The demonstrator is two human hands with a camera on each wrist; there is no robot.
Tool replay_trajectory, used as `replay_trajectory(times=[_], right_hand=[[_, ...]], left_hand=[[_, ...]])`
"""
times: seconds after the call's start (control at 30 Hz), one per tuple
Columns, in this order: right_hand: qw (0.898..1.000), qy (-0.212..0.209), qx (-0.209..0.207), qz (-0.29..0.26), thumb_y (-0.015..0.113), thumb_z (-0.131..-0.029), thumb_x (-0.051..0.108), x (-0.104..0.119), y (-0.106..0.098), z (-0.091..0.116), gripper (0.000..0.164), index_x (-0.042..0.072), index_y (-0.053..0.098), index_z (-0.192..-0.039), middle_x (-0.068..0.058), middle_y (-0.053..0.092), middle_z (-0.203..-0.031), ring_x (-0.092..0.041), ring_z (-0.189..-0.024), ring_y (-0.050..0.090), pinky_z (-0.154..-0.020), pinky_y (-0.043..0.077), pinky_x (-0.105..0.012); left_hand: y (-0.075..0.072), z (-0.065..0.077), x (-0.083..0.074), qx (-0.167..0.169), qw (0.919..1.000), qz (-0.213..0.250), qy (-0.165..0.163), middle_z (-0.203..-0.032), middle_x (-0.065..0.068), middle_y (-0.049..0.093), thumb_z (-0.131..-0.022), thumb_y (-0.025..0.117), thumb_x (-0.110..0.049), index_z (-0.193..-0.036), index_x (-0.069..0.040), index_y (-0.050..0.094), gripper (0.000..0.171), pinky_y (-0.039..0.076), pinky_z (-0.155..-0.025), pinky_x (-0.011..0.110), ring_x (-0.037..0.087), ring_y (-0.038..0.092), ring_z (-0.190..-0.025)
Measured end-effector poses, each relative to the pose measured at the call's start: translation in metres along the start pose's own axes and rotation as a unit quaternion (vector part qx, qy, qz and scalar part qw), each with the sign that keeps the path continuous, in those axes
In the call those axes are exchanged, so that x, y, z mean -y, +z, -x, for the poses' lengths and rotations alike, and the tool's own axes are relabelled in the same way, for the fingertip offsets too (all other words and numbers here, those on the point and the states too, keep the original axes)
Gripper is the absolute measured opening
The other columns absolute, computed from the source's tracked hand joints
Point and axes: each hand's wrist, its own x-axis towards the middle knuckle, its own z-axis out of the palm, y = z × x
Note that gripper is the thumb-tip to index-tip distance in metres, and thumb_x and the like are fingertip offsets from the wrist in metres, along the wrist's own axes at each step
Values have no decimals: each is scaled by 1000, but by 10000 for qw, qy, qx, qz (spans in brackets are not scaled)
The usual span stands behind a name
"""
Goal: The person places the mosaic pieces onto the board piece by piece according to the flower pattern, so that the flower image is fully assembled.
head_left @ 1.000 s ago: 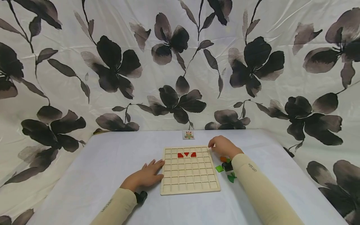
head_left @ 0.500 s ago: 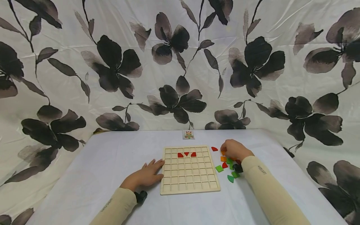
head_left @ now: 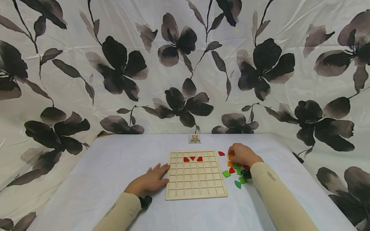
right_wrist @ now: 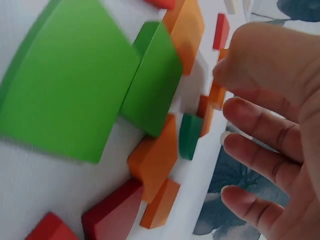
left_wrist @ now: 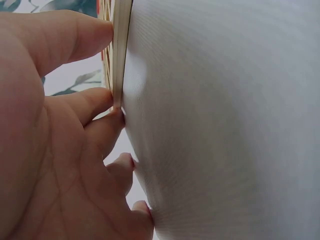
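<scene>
So there's a pale wooden square grid board (head_left: pixel 196 179) lying flat on a white-covered table (head_left: pixel 150 218), with three flat red pieces (head_left: pixel 192 158) in a line toward its far edge: a small triangle between two with a curved side. The left hand (head_left: pixel 151 180) is at the board's left edge, fingers spread wide and pretty much straight. The left wrist view has the thumb and nearest fingertips touching the edge, not wrapped around it.

Right hand (head_left: pixel 245 154) is off to the board's right, down at a flat orange block (right_wrist: pixel 217 97). The thumb tip's right at that block, but the index tip is hidden, so I can't tell if it's actually pinched; the other fingers are loosely extended.

Also right of the board: a bright green squarish block (head_left: pixel 226 174), a dark green curved-edge piece (head_left: pixel 237 184) and a red rounded wedge (head_left: pixel 221 153) by the far corner. Just beyond the board's far edge is a small colourful pattern card (head_left: pixel 195 138), and behind everything, a floral-print white sheet (head_left: pixel 173 73).
</scene>
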Motion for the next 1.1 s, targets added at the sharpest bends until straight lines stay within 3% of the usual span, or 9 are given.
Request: replay_trajectory(times=[0.4,0.73,1.1], right_hand=[[9959,-692,-521,-247,70,-82,23,40,1,3,28,14,70,-109,0,67,-103,-19,-93,55,-95,50,-44],[9916,-1196,-419,-252,70,-88,28,76,18,-2,28,18,72,-113,3,70,-112,-21,-110,59,-100,47,-43],[9778,-2047,-438,-36,70,-89,30,108,27,0,19,18,76,-102,5,73,-103,-17,-99,60,-89,50,-36]], left_hand=[[1,-1,2,21,10000,-21,17,-159,7,30,-95,56,-32,-150,-11,36,63,8,-119,62,37,15,-150],[1,0,1,32,10000,13,-6,-159,7,31,-95,56,-32,-150,-12,36,62,8,-119,61,36,15,-150],[0,0,0,18,10000,-18,12,-159,6,30,-95,56,-33,-151,-12,35,64,7,-119,61,36,15,-150]])
